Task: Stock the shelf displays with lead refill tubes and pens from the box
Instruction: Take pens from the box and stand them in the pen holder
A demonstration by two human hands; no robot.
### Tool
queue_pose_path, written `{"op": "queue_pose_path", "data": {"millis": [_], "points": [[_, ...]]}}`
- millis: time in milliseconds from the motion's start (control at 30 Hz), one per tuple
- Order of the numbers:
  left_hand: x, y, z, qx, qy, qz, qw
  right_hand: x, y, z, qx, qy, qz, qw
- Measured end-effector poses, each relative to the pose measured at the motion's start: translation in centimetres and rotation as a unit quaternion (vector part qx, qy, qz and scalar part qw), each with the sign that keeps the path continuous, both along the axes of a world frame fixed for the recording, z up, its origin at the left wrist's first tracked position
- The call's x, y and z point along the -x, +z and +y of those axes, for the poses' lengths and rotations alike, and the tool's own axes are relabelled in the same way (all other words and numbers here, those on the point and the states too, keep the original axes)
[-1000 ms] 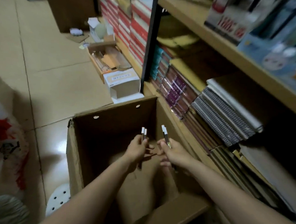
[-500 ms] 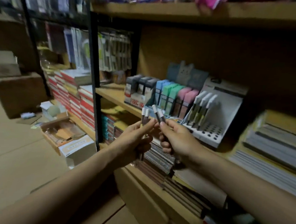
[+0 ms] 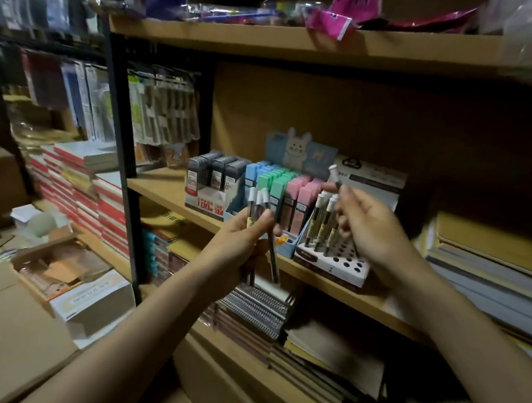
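Observation:
My left hand (image 3: 244, 243) grips a small bunch of white-capped dark pens (image 3: 259, 207), held upright in front of the middle shelf. My right hand (image 3: 371, 228) pinches a single white-capped pen (image 3: 334, 174) and holds it tilted above the white pen display stand (image 3: 338, 266), whose sloped face has rows of round holes. Three pens (image 3: 322, 226) stand in the stand's back holes. Left of it sit a pastel display of lead refill cases (image 3: 278, 186) and a dark refill case display (image 3: 217, 174). The stock box is out of view.
The wooden middle shelf (image 3: 163, 189) carries the displays, with stacked notebooks (image 3: 486, 265) to the right. A black shelf post (image 3: 119, 150) stands left. Spiral notebooks (image 3: 253, 308) fill the lower shelf. Open cardboard boxes (image 3: 69, 280) lie on the floor at left.
My view rose from the box to the shelf. The right hand passed a pen to the left hand's bunch and moved right with one pen up to the display stand.

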State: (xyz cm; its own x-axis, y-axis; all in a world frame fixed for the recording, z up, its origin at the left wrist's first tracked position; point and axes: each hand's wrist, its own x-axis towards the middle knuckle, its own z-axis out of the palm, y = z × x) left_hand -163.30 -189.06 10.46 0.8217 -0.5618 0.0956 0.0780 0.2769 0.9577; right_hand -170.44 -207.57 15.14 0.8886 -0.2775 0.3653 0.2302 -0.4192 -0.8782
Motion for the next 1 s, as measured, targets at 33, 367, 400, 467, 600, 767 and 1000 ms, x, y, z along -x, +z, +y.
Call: {"op": "queue_pose_path", "data": {"millis": [33, 367, 400, 467, 600, 767, 1000], "points": [[0.0, -0.2, -0.6, 0.0, -0.01, -0.003, 1.0, 0.0, 0.5, -0.6, -0.031, 0.002, -0.012, 0.999], [-0.3, -3.2, -4.6, 0.004, -0.046, 0.08, 0.996, -0.9, 2.8, -5.2, 0.125, -0.173, -0.094, 0.972], [-0.4, -3.3, -4.7, -0.002, -0.046, 0.072, 0.996, -1.1, 2.8, -5.8, 0.165, -0.2, -0.09, 0.962], [-0.5, -3.5, -4.9, -0.017, -0.047, 0.043, 0.998, -1.6, 2.5, -6.5, 0.211, -0.237, -0.082, 0.945], [-0.4, -3.4, -4.9, -0.033, -0.026, 0.003, 0.999, -1.9, 1.2, -6.6, 0.262, -0.237, -0.097, 0.931], [-0.5, -3.6, -4.9, -0.057, 0.003, -0.048, 0.997, -1.9, 0.6, -6.2, 0.305, -0.246, -0.113, 0.913], [-0.3, -4.1, -4.9, -0.091, 0.031, -0.083, 0.992, -2.6, -0.6, -5.8, 0.329, -0.238, -0.08, 0.91]]}}
